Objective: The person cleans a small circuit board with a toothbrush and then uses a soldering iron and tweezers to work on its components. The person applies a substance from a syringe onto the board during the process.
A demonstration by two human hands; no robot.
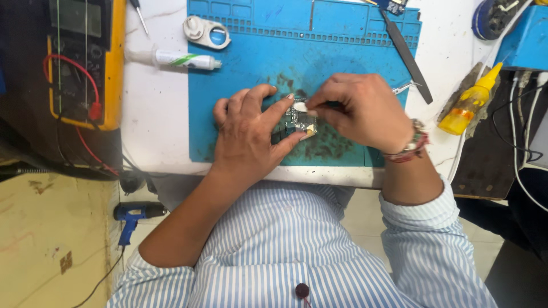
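A small circuit board (pixel 298 121) lies on the stained blue work mat (pixel 342 63), near its front edge. My left hand (pixel 248 134) pinches the board between thumb and forefinger. My right hand (pixel 362 111) holds a thin metal tool, likely tweezers (pixel 406 88), with a small white piece (pixel 301 106) at its tip pressed onto the board's top. Both hands meet over the board and hide most of it.
A yellow multimeter (pixel 85 57) with red leads sits at far left. A white tube (pixel 182 59) and a white round tool (pixel 206 32) lie at the mat's upper left. A dark flat blade (pixel 406 54), a yellow squeeze bottle (pixel 471 102) and cables are on the right.
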